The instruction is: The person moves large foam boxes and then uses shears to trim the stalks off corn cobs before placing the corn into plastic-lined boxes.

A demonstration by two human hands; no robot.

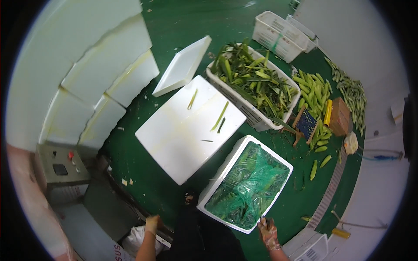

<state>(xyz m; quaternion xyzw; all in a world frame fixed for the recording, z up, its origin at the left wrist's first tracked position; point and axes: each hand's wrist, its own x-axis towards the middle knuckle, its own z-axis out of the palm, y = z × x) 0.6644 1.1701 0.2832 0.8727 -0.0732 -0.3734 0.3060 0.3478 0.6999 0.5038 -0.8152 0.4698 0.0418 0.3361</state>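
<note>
A white foam box (209, 205) stands on the floor in front of me. Green plastic film (248, 189) covers its contents, and green husked shapes show dimly through. My right hand (268, 235), in a stained, see-through glove, is at the box's near right corner. Its fingers are closed round something thin, whose tip shows above the rim; I cannot make out its kind. At the lower left, my left hand (152, 224) reaches beside a white plastic bag (136, 240); its fingers are too hidden to read. A foam slab (178, 135) with several green leaf strips lies beyond the box.
A white crate (261, 124) heaped with corn husks stands farther off. Right of it lie ears of corn (311, 87), a brown carton (339, 116) and a blue-topped stool (306, 125). Stacked foam boxes (104, 52) and a metal control box (63, 163) line the left.
</note>
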